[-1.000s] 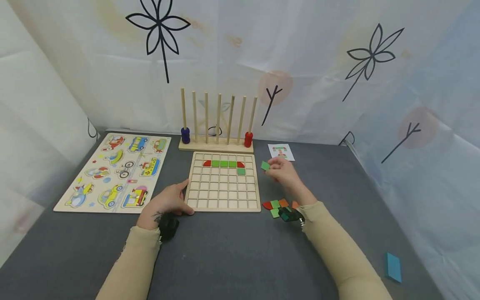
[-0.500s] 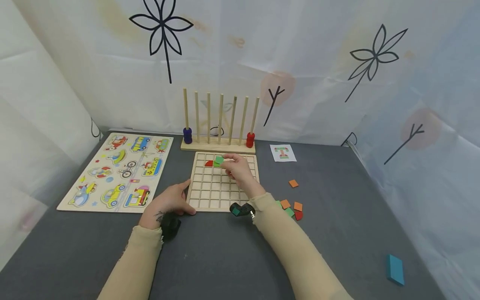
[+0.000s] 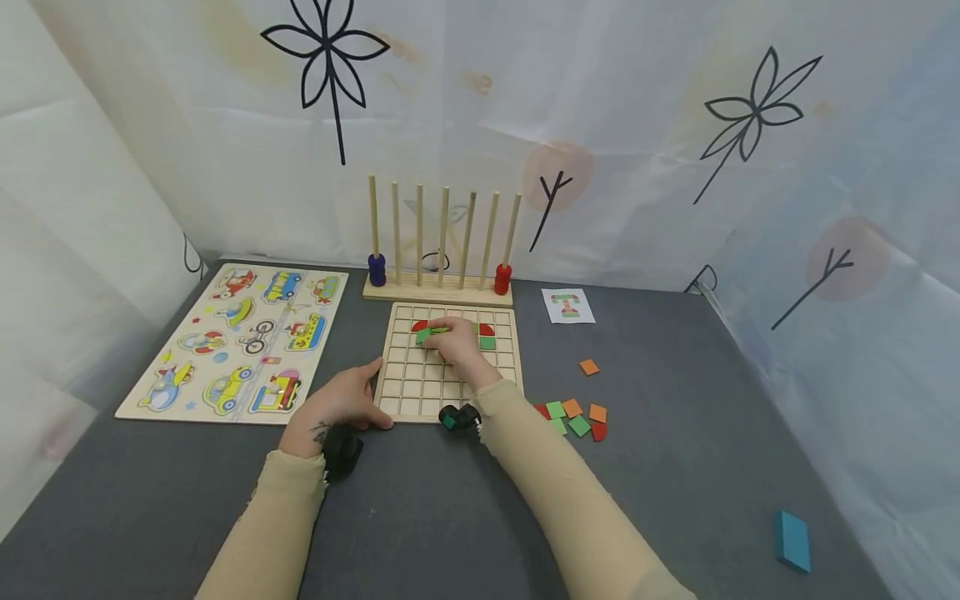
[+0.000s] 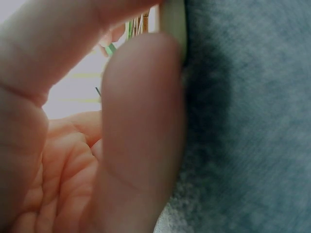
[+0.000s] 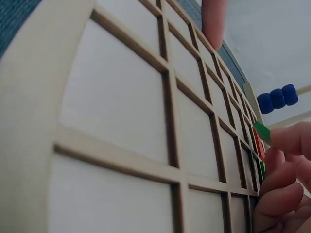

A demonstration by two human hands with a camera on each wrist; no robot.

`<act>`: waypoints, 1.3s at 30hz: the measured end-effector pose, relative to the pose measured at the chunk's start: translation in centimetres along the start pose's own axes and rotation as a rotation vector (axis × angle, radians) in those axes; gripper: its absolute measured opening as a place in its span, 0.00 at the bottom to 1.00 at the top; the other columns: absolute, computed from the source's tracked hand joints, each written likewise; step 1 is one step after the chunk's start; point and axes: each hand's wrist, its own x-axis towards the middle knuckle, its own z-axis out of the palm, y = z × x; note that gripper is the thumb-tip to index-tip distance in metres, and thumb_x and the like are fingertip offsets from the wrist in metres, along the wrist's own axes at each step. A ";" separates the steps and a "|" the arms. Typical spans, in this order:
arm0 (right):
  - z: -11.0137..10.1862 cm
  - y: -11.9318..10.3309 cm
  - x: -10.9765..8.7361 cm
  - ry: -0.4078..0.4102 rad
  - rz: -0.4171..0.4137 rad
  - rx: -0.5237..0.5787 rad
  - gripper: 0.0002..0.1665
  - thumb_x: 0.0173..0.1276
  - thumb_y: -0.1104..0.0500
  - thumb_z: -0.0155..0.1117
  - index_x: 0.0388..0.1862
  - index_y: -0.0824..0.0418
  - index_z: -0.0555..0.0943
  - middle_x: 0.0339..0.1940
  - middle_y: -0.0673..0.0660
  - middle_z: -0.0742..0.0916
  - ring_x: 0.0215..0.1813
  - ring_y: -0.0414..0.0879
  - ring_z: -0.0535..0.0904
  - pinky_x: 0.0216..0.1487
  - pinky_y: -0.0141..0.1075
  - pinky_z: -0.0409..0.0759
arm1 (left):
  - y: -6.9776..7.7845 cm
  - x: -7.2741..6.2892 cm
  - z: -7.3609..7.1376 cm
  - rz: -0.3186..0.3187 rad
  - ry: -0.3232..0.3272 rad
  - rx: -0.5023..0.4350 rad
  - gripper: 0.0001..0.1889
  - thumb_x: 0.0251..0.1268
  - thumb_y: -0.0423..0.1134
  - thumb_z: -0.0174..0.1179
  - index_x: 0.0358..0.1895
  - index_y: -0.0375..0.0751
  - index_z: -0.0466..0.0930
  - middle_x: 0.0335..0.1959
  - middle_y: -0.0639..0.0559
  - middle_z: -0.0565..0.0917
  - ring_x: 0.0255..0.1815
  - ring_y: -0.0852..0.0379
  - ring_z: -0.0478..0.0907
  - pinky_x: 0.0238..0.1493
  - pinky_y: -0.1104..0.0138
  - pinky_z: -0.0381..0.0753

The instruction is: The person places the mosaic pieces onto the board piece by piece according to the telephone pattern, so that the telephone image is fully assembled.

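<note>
A square wooden grid board (image 3: 422,391) lies in the middle of the table. In its upper rows sit a red piece (image 3: 420,325) at the left, and a red piece (image 3: 487,330) with a green square (image 3: 487,342) below it at the right. My right hand (image 3: 459,343) pinches a green square tile (image 3: 423,337) over the row under the left red piece; the right wrist view shows that tile (image 5: 262,130) tilted between the fingertips. The hand covers part of the top coloured row. My left hand (image 3: 347,400) holds the board's lower left corner between thumb and forefinger.
Several loose red, green and orange pieces (image 3: 579,426) lie right of the board, with an orange square (image 3: 588,367) apart. Behind stand a peg rack (image 3: 437,287) and a pattern card (image 3: 568,306). A picture puzzle (image 3: 232,342) lies left, a blue block (image 3: 792,542) far right.
My right hand has carried the green square from right of the board leftward over it, then down to the row below the left red piece. The left hand has stayed at the corner.
</note>
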 end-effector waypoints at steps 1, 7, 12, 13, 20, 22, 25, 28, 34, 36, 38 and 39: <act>0.1 0.0 0.0 0.007 -0.004 -0.012 0.23 0.57 0.69 0.64 0.54 0.61 0.79 0.43 0.58 0.81 0.14 0.38 0.61 0.20 0.30 0.64 | 0.0 0.0 0.0 0.001 0.000 0.002 0.57 0.37 0.37 0.75 0.73 0.35 0.46 0.17 0.48 0.74 0.14 0.56 0.72 0.21 0.65 0.73; 0.5 0.0 0.1 0.027 -0.011 -0.125 0.22 0.57 0.68 0.63 0.53 0.61 0.80 0.55 0.59 0.78 0.23 0.41 0.67 0.27 0.31 0.69 | 0.1 0.0 -0.1 0.006 0.000 0.005 0.58 0.37 0.37 0.75 0.73 0.34 0.46 0.17 0.48 0.75 0.14 0.57 0.72 0.21 0.65 0.73; 0.7 -0.4 -0.1 0.048 -0.031 -0.277 0.21 0.57 0.66 0.64 0.52 0.58 0.81 0.58 0.57 0.78 0.32 0.44 0.70 0.32 0.32 0.69 | 0.1 0.0 -0.1 0.008 -0.003 0.003 0.58 0.37 0.37 0.75 0.73 0.34 0.45 0.18 0.48 0.74 0.14 0.57 0.72 0.21 0.65 0.72; 0.7 -0.4 -0.1 0.053 -0.034 -0.305 0.21 0.57 0.65 0.64 0.52 0.58 0.81 0.58 0.56 0.79 0.35 0.44 0.71 0.33 0.32 0.69 | 0.1 0.0 -0.1 0.008 -0.003 0.001 0.58 0.37 0.37 0.75 0.73 0.34 0.45 0.17 0.48 0.74 0.14 0.57 0.72 0.21 0.65 0.72; 0.9 -0.6 -0.2 0.063 -0.038 -0.404 0.21 0.57 0.62 0.64 0.52 0.55 0.81 0.58 0.53 0.80 0.31 0.44 0.71 0.32 0.33 0.68 | 0.0 0.1 -0.1 0.016 -0.004 0.003 0.58 0.37 0.37 0.75 0.73 0.34 0.45 0.17 0.48 0.74 0.14 0.57 0.71 0.20 0.65 0.72; 0.9 -0.5 -0.1 0.064 -0.033 -0.413 0.21 0.57 0.62 0.65 0.52 0.54 0.81 0.58 0.53 0.80 0.24 0.42 0.68 0.29 0.32 0.67 | 0.0 0.1 -0.1 0.014 -0.003 0.003 0.58 0.36 0.37 0.75 0.73 0.35 0.45 0.17 0.48 0.74 0.14 0.57 0.71 0.20 0.65 0.72; 1.0 -0.4 0.1 0.062 -0.016 -0.410 0.20 0.58 0.61 0.65 0.52 0.53 0.82 0.57 0.51 0.80 0.15 0.41 0.63 0.24 0.32 0.66 | 0.1 0.1 -0.2 0.012 -0.006 0.003 0.58 0.37 0.37 0.75 0.73 0.35 0.45 0.17 0.48 0.75 0.14 0.57 0.72 0.21 0.65 0.72; 1.0 -0.4 0.1 0.062 -0.009 -0.404 0.20 0.57 0.61 0.66 0.51 0.53 0.82 0.56 0.50 0.81 0.14 0.40 0.62 0.23 0.32 0.65 | 0.1 0.1 -0.2 0.008 -0.008 0.008 0.58 0.37 0.37 0.75 0.73 0.34 0.45 0.17 0.48 0.75 0.14 0.57 0.72 0.21 0.65 0.72; 0.5 -0.9 -0.3 0.023 -0.003 -0.279 0.21 0.56 0.64 0.66 0.52 0.57 0.81 0.56 0.54 0.80 0.24 0.41 0.68 0.29 0.32 0.69 | 0.1 0.0 -0.1 0.004 -0.007 0.014 0.58 0.37 0.38 0.75 0.73 0.34 0.45 0.17 0.49 0.75 0.14 0.57 0.72 0.20 0.65 0.71; 0.0 -1.2 -0.5 0.008 0.020 -0.191 0.21 0.57 0.63 0.66 0.52 0.58 0.81 0.53 0.53 0.80 0.26 0.39 0.68 0.29 0.32 0.68 | 0.1 0.0 0.0 0.007 -0.005 0.011 0.58 0.37 0.38 0.75 0.73 0.34 0.45 0.17 0.49 0.74 0.14 0.57 0.72 0.20 0.65 0.71; -0.9 -1.7 -0.5 0.000 0.048 -0.113 0.21 0.58 0.63 0.66 0.53 0.57 0.80 0.37 0.50 0.81 0.21 0.38 0.63 0.24 0.32 0.64 | 0.1 0.0 0.0 0.011 -0.003 0.011 0.58 0.36 0.38 0.75 0.72 0.33 0.45 0.17 0.49 0.74 0.14 0.57 0.71 0.20 0.65 0.71; -1.6 -1.9 -0.5 0.000 0.056 -0.091 0.21 0.58 0.62 0.66 0.53 0.57 0.80 0.30 0.48 0.79 0.19 0.37 0.62 0.22 0.31 0.62 | 0.1 0.0 0.0 0.011 -0.001 0.009 0.58 0.36 0.38 0.75 0.72 0.34 0.45 0.17 0.48 0.74 0.14 0.57 0.71 0.20 0.65 0.71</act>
